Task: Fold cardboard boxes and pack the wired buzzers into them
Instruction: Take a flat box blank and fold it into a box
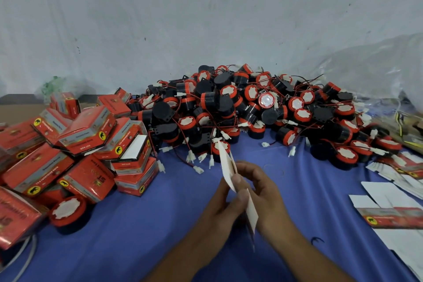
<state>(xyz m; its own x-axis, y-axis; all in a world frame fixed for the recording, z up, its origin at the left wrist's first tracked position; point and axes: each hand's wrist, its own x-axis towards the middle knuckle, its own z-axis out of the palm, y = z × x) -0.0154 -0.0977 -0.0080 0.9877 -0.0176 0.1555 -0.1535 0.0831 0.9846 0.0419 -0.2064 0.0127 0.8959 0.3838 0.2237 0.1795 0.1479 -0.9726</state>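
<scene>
A flat cardboard box [226, 165] is being held edge-on above the blue cloth [137, 224], just in front of the buzzer pile [251, 107]. It is being pinched between the left hand [217, 210] and the right hand [265, 192], both with fingers curled and forearms angled inward.

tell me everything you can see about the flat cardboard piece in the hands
The flat cardboard blank is not yet folded up and is seen nearly edge-on. It shows a plain off-white side, and any printed side is hidden. It is held tilted over the blue cloth, far end toward the buzzer pile, near end toward the person. The left hand pinches it, thumb across it. The right hand holds its other face.
</scene>
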